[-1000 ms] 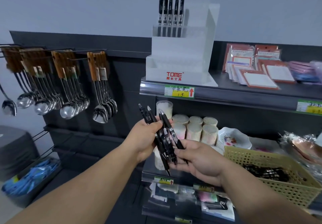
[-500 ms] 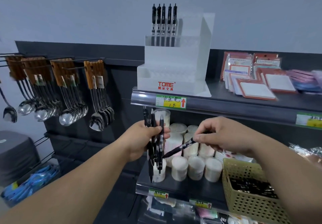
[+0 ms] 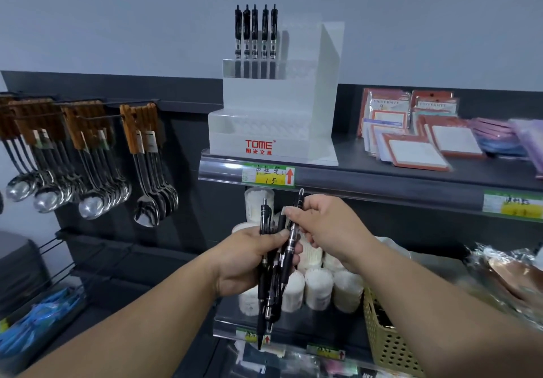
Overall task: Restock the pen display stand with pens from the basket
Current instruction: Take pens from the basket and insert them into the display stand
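A white stepped pen display stand [image 3: 273,130] marked TOME stands on the upper shelf, with several black pens [image 3: 255,32] upright in its top row; the lower tiers hold none. Below it, my left hand [image 3: 246,263] grips a bundle of black pens [image 3: 269,292], tips down. My right hand [image 3: 326,224] pinches one black pen [image 3: 293,230] near its upper end, held nearly upright against the bundle. The yellow basket [image 3: 385,345] sits at the lower right, partly hidden by my right forearm.
Wood-handled spoons [image 3: 97,189] hang on hooks at the left. Notepad packs [image 3: 411,139] lie on the upper shelf right of the stand. White round containers [image 3: 317,286] crowd the lower shelf behind my hands. Wrapped goods [image 3: 505,271] sit at the right.
My right hand has swung its single pen from a slant to nearly upright and brought it against the bundle. The view has shifted closer to the shelf.
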